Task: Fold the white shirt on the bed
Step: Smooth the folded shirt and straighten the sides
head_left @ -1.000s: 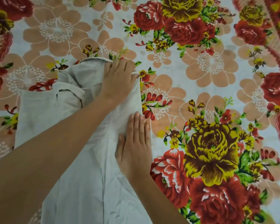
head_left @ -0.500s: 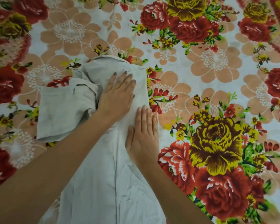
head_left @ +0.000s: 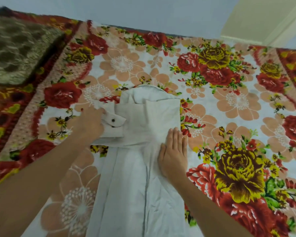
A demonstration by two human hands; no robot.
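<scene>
The white shirt (head_left: 140, 151) lies lengthwise on the flowered bed sheet (head_left: 229, 108), its collar end far from me and its right side folded in along a straight edge. A sleeve with a dark-buttoned cuff (head_left: 114, 121) is doubled over the left side. My left hand (head_left: 90, 123) sits on that sleeve at the shirt's left edge, fingers curled on the cloth. My right hand (head_left: 173, 151) rests flat, fingers together, on the shirt's right folded edge.
A brown patterned blanket or pillow (head_left: 15, 52) lies at the far left corner of the bed. The bed's far edge meets a pale wall (head_left: 143, 11). Flowered sheet stretches to the right of the shirt.
My left hand has moved from the shirt's upper middle to its left edge, and the cuffed sleeve now lies folded over the left side. The view has tilted up, showing the wall.
</scene>
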